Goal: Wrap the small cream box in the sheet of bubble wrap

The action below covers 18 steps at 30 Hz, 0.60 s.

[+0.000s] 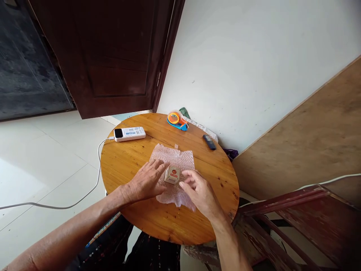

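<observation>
On the head view, I've got the small box [172,175] sitting on the bubble wrap [184,161], on the round table [222,177]. My left hand [148,178] and right hand [199,191] flank it, fingers loosely spread, grasping nothing.

Round wooden table [220,188], bubble wrap [185,161], white device [129,134], tape dispenser [180,126], dark pixelated object [209,142]

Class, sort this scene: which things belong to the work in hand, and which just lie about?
Work in hand, apparently:
small box
bubble wrap, beneath it

Lying about:
white device, cable attached
pixelated dark object
tape dispenser, though possibly for use
</observation>
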### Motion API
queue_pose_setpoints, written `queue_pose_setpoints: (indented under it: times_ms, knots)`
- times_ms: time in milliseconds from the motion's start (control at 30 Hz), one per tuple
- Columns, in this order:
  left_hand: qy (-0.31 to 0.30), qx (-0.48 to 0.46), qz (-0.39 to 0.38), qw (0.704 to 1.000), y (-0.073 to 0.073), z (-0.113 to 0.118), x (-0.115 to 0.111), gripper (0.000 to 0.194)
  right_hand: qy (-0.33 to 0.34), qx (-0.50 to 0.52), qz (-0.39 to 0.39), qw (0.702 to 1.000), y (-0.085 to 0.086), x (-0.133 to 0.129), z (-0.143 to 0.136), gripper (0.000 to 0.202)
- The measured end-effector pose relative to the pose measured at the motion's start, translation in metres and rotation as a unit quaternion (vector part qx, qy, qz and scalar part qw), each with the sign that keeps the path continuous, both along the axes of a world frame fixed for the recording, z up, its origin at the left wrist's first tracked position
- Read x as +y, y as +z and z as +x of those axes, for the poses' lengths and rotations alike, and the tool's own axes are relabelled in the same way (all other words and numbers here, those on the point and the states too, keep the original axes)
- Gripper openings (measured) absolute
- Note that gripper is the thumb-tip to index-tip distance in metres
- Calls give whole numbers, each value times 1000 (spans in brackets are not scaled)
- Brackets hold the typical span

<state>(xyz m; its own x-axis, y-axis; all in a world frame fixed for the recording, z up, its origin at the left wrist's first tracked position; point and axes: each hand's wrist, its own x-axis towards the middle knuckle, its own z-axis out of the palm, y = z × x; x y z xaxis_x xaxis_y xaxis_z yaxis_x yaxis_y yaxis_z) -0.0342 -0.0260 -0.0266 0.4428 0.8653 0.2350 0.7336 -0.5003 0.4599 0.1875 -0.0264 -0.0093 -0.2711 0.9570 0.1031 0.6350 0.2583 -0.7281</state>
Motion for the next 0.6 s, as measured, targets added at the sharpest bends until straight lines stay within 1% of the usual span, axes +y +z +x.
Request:
queue_pose_setpoints:
  times_ms: [67,100,167,233,300,367,400,467,500,533,600]
  knots:
    - [-23,7,3,1000,-8,7,3,94,7,-39,65,997,-2,9,-12,45]
    - [-31,10,-7,999,-12,9,3,101,19,-61,75,995,-5,13,-17,51]
    - [-43,14,-34,998,-19,9,4,110,34,-93,73,992,-10,18,-23,53]
    - [-52,8,-57,997,-22,7,2,113,22,-82,67,994,-13,18,-20,48]
    - [-65,12,-71,995,-21,4,0,114,-35,-36,72,996,-13,15,-5,44]
    - [-79,29,-74,994,-15,2,-2,113,-124,-9,87,988,-11,13,20,49]
    - [-82,41,-73,993,-12,2,-3,111,-173,-23,102,979,-11,13,35,52]
    - [-88,61,-66,992,-7,4,-5,105,-243,-98,88,961,-14,15,64,54]
    - [-91,70,-61,991,-6,5,-5,101,-259,-137,67,954,-16,16,77,53]
    - [-95,80,-58,991,-5,7,-6,98,-257,-168,51,950,-19,16,88,54]
    - [-102,101,-59,988,-6,10,-7,95,-250,-213,56,943,-22,16,100,58]
